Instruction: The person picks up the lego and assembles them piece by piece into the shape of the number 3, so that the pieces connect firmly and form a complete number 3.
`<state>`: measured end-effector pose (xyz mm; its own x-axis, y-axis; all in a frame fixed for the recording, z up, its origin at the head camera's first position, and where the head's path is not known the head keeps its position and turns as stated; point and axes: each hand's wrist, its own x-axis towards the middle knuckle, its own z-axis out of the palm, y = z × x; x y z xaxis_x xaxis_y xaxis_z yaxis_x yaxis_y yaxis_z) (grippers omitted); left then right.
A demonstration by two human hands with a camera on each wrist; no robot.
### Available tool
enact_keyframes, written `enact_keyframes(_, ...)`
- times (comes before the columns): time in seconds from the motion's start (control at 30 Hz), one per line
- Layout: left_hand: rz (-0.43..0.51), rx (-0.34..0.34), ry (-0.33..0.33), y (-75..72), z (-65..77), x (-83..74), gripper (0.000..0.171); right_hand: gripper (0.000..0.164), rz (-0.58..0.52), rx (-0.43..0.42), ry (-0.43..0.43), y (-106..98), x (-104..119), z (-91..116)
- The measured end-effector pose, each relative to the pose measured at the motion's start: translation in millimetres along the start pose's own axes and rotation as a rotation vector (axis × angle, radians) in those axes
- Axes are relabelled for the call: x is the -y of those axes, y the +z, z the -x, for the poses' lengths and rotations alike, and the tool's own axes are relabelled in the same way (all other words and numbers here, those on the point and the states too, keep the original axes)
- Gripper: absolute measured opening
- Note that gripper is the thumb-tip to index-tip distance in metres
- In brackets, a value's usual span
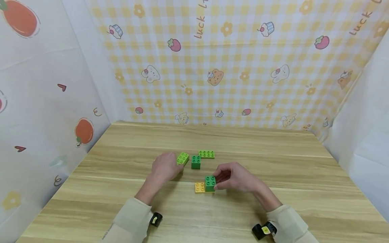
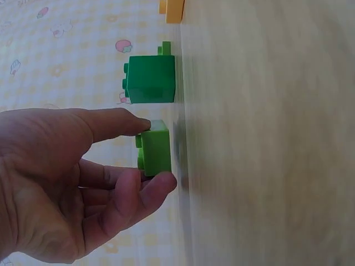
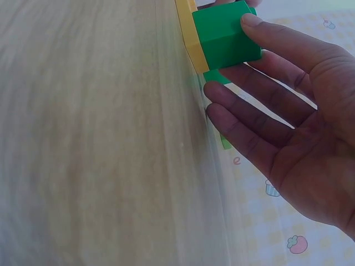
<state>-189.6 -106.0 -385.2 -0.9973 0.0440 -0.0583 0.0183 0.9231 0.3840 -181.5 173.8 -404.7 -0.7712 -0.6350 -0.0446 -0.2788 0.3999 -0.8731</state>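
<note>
My left hand (image 1: 165, 167) pinches a lime-green toy building brick (image 1: 183, 158) between thumb and fingers, at the left of the group. In the left wrist view that lime brick (image 2: 156, 152) is held close to the tabletop. My right hand (image 1: 238, 178) pinches a square green brick (image 1: 210, 184), which sits on the right half of a flat yellow brick (image 1: 199, 188). The right wrist view has the thumb on one side of this green brick (image 3: 224, 39), the other fingers extended beside it.
Between the hands, farther back, stands a second square green brick (image 1: 196, 162). Just behind it lies a flat lime-green brick (image 1: 206, 155) with studs up. All are on a wood-grain table (image 1: 188, 222) with patterned cloth (image 1: 243, 98) hanging behind.
</note>
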Motion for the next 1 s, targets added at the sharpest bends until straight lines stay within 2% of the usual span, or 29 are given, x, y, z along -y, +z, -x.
enact_keyframes(0.17, 0.01, 0.001, -0.015, -5.2, -0.5, 1.7, 0.031, 0.021, 0.002, -0.002, -0.001, 0.4, 0.5, 0.1)
enact_keyframes(0.27, 0.021, -0.011, -0.019, -9.5, -1.5, 3.3, 0.034, 0.021, 0.001, -0.002, -0.001, 0.5, 0.7, 0.0)
enact_keyframes(0.37, 0.052, -0.02, -0.016, -14.8, -2.1, 5.8, 0.038, 0.021, 0.001, -0.002, 0.001, 0.4, 0.4, 0.0)
enact_keyframes(0.63, 0.145, 0.01, -0.009, -22.8, -2.6, 9.2, 0.035, 0.021, 0.009, -0.004, 0.003, 0.3, 0.1, 0.8)
enact_keyframes(0.83, 0.293, 0.067, -0.014, -29.2, -1.0, 7.9, 0.032, 0.022, 0.005, -0.005, 0.002, 0.5, -0.5, 0.6)
enact_keyframes(1.0, 0.406, 0.101, 0.009, -32.5, -0.6, 8.4, 0.03, 0.022, 0.009, -0.006, -0.002, 0.6, -0.3, 0.2)
